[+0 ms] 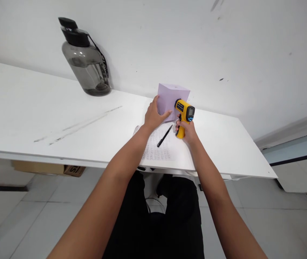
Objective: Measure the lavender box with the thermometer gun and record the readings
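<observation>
My left hand (153, 116) grips the left side of a lilac box (166, 99), thumb across its front and fingers along its edge. The box stands on the white table against the wall, with a small mark on its top. In my right hand (187, 130) is a yellow and black infrared thermometer (185, 109), held by its handle. Its nose points at the box's front and looks very close to it; whether they touch I cannot tell. Below the box, a black pen (164, 136) lies on a sheet of paper (155, 149) covered with writing, partly hidden by my left forearm.
A large grey water bottle (88, 70) with a black lid stands at the back left by the wall. Dark scuffs mark the white table (35, 108). Under its front edge, a cardboard box (45, 168) shows at the left.
</observation>
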### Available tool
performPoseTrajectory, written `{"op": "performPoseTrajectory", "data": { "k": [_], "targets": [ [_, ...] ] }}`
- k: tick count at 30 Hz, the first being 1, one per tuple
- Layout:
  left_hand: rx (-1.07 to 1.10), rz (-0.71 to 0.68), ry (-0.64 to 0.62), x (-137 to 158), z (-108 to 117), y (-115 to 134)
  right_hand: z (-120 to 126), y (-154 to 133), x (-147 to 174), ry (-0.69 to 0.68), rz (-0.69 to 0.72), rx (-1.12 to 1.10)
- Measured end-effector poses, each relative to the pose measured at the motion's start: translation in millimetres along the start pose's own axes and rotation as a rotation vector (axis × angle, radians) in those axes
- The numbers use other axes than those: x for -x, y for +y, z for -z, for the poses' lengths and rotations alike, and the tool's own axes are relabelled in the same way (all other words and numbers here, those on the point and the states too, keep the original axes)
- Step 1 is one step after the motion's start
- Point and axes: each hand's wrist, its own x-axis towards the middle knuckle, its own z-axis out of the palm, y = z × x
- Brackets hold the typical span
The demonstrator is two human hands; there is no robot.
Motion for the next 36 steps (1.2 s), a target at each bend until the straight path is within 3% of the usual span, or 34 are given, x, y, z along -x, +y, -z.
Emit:
{"op": "performPoseTrajectory", "data": {
  "k": [25, 36],
  "targets": [
    [0.023, -0.029, -0.011, 1.1, 0.6, -1.4, 0.3, 0.5, -0.2, -0.004, 0.014, -0.018],
    [-0.066, -0.008, -0.058, 3.1, 4.7, 5.2, 1.2, 1.7, -0.4, -0.012, 0.01, -0.024]
  ]
}}
